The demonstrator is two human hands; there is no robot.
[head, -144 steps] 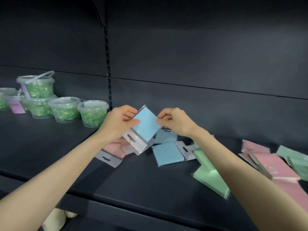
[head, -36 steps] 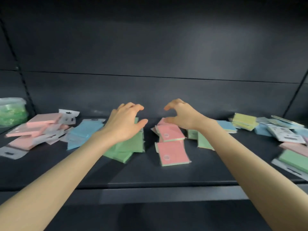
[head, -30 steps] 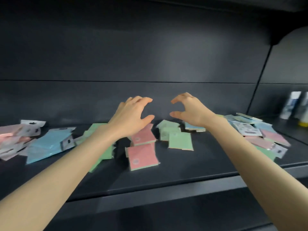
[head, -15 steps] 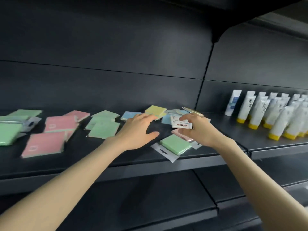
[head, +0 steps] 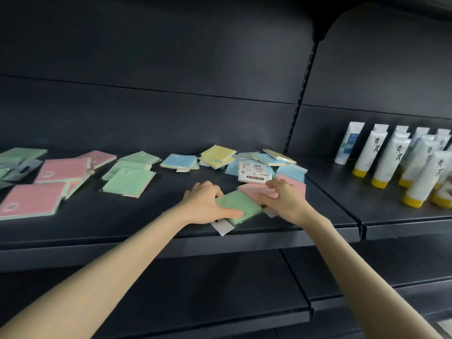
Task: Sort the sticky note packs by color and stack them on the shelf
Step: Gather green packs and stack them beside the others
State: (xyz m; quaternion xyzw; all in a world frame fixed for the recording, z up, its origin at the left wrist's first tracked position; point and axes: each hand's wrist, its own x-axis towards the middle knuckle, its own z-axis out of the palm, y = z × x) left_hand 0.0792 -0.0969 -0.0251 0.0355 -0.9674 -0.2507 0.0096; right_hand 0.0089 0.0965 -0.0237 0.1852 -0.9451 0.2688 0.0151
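My left hand [head: 206,204] grips a green sticky note pack [head: 241,207] near the front edge of the dark shelf [head: 146,226], thumb across its top. My right hand [head: 285,200] has curled fingers on a pink pack [head: 254,190] just right of the green one. Behind them lies a mixed pile: a white-labelled pack [head: 254,173], blue packs [head: 291,173] and yellow packs [head: 219,155]. Further left lie green packs [head: 128,182] and pink packs [head: 62,170].
White tubes with yellow caps [head: 391,162] stand in rows on the neighbouring shelf section to the right. A slotted upright [head: 302,96] divides the two sections. A lower shelf [head: 195,289] runs beneath my forearms.
The view has swung right along the shelf. Both hands dropped from hovering onto the packs; the left now holds the green pack and the right has come down onto the pink one.
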